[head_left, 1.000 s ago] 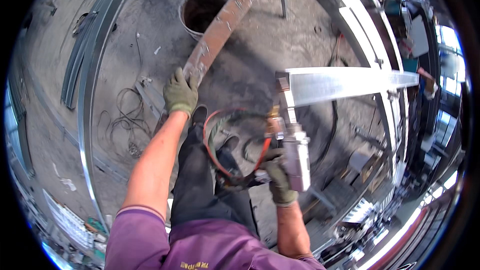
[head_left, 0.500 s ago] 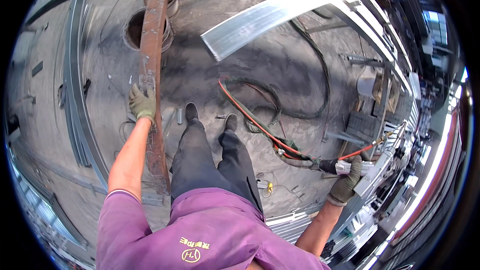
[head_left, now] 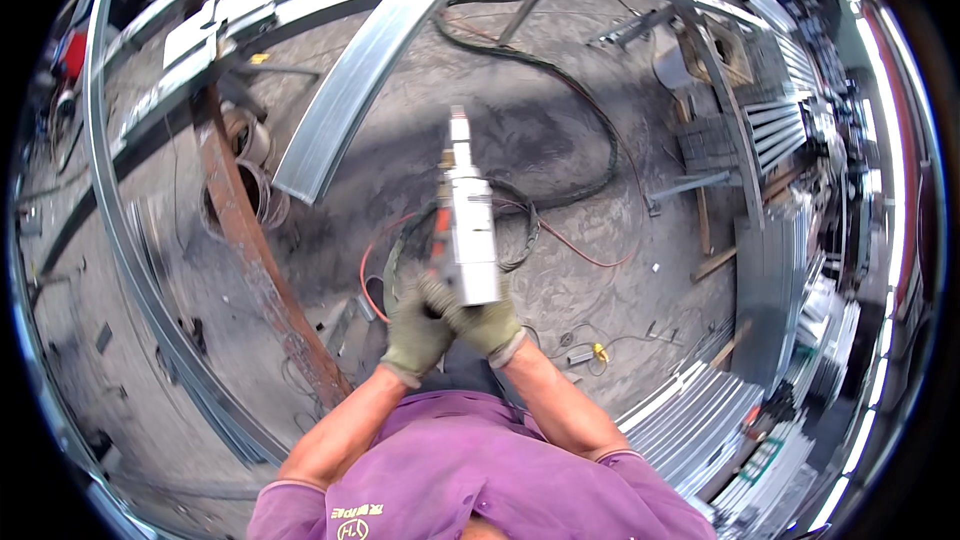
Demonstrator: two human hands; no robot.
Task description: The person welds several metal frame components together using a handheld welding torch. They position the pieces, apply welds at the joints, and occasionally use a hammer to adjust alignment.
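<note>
Holds a silver tool [head_left: 473, 230] mid-view, nose toward 12 o'clock, probably two-handed to steady its weight. Curls the right hand [head_left: 487, 322] around its rear and sets the left hand [head_left: 413, 338] alongside, touching; cannot tell the left one's grip. Has a silver beam [head_left: 365, 80] jutting in at 11 o'clock, in the way, plus a rusty beam [head_left: 253, 248] at 9 and a dark hose [head_left: 612, 143] looping at 2.

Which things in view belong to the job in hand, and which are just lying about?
Likely part of the job:
silver tool, in right hand, left hand beside it
dark hose, perhaps the tool's
silver beam and brown beam, perhaps

Seemingly lying about:
buckets
stacked metal bars
small yellow object on the floor
</note>
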